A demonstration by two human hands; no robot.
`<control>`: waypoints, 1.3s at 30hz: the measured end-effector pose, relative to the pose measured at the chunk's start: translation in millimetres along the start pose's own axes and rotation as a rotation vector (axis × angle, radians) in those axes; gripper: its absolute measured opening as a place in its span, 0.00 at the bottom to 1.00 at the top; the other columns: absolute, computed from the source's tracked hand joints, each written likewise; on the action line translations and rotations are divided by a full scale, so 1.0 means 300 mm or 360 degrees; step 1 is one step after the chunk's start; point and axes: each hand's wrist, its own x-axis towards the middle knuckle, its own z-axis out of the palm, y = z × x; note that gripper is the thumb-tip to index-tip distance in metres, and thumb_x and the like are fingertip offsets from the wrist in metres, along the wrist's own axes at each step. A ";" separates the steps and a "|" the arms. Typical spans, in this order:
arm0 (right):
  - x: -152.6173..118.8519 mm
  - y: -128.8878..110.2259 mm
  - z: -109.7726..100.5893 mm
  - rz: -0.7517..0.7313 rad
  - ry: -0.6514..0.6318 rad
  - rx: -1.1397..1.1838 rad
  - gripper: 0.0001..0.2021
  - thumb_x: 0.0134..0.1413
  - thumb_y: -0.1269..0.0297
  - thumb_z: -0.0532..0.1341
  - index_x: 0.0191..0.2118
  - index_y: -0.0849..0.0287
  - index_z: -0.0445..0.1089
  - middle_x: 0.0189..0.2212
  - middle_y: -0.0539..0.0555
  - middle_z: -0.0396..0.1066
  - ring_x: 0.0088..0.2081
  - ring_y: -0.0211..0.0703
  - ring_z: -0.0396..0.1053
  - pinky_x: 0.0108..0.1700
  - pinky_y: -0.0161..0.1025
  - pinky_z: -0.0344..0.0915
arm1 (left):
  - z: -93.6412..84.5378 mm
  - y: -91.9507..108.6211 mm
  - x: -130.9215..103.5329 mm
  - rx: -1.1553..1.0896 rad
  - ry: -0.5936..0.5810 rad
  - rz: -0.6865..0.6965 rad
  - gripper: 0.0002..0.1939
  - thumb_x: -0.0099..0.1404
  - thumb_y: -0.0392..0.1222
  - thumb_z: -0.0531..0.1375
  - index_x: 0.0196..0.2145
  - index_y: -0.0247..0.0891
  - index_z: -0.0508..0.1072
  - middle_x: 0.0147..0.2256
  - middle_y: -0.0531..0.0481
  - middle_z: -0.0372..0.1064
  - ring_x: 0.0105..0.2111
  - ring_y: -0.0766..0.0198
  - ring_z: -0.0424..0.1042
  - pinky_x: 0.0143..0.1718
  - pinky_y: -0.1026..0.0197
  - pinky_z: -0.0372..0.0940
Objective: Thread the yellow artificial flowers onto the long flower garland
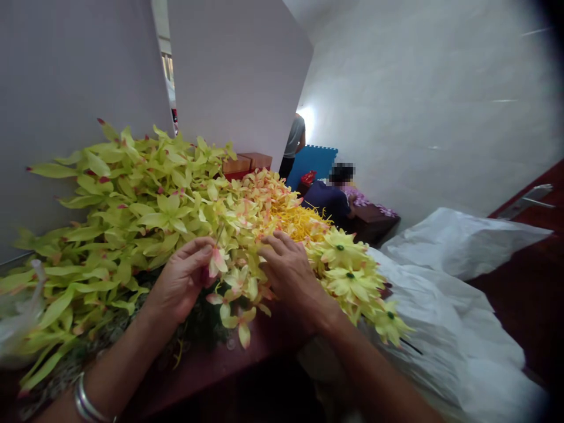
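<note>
Between the thumb and fingers of my left hand (187,276) is a small pink and cream flower piece (217,262), with a thin stem pointing up from it. My right hand (288,273) reaches over the pink-tipped petals (247,214) right of it, palm down with fingers bent; its fingertips are partly lost among the petals, and whether they grip anything is hidden. A large heap of yellow-green petals (167,214) fills the left side. Yellow strands (297,220) lie behind my right hand, and finished-looking yellow flowers with green centres (352,282) lie to its right.
White plastic bags (449,311) lie on the right. The dark red table edge (211,376) runs below my hands. Beyond the heap, a person in dark blue (324,200) sits by purple petals (359,197); another person (295,138) stands behind the grey panel (238,76).
</note>
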 end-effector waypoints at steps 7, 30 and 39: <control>0.018 -0.012 0.059 -0.0074 -0.0042 0.0192 0.02 0.50 0.68 0.63 0.32 0.54 0.72 0.50 0.54 0.67 0.59 0.60 0.51 0.53 0.54 0.53 | -0.006 -0.020 -0.010 0.0108 -0.0129 -0.0006 0.12 0.44 0.38 0.69 0.28 0.36 0.73 0.18 0.56 0.68 0.15 0.72 0.62 0.16 0.70 0.59; -0.041 -0.120 -0.065 0.0367 0.0752 0.1267 0.03 0.55 0.67 0.57 0.31 0.57 0.64 0.21 0.46 0.66 0.24 0.36 0.70 0.26 0.31 0.62 | 0.073 -0.110 -0.246 0.0158 0.0111 -0.0272 0.10 0.49 0.40 0.65 0.28 0.36 0.69 0.16 0.58 0.63 0.12 0.74 0.57 0.12 0.72 0.48; -0.138 -0.166 -0.092 0.0052 0.0976 0.1228 0.07 0.53 0.75 0.58 0.37 0.57 0.67 0.32 0.50 0.74 0.32 0.36 0.73 0.35 0.32 0.69 | 0.078 -0.137 -0.298 0.0223 0.0060 -0.0201 0.08 0.54 0.41 0.63 0.26 0.35 0.70 0.16 0.55 0.64 0.13 0.74 0.56 0.12 0.72 0.46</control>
